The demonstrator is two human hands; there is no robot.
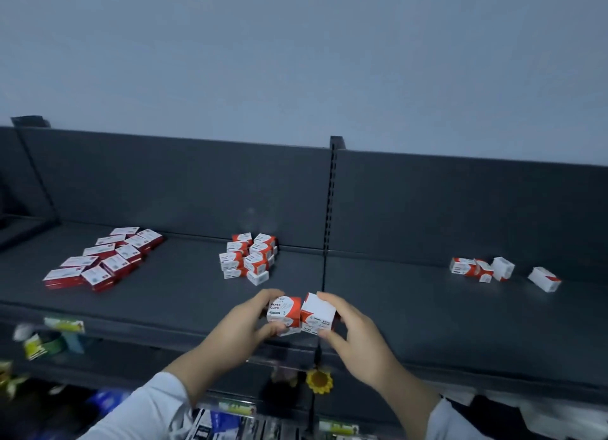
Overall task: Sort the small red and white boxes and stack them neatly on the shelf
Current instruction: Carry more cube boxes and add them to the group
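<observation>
Left grip: the left hand [245, 327] curls thumb and fingers round a printed box [284, 309] marked PAPER CLIPS; the edge of another box shows beneath it.
Right grip: the right hand [353, 337] pinches a white-topped box [318, 311] between thumb and fingers, tilted.
Contact: the two held boxes touch at their inner edges.
Position of held boxes: over the front of the shelf [427, 324], in line with the slotted upright [329, 209].
Stacked group [250, 257]: just left of the upright, near the back panel; small boxes in layered columns.
Flat group [105, 258]: well left of the upright; flatter boxes in rows.
Loose boxes [480, 268]: well right of the upright, unstacked; a single box [544, 278] lies farther right, apart.
Sunflower [319, 380]: directly below the upright, under the shelf lip.
</observation>
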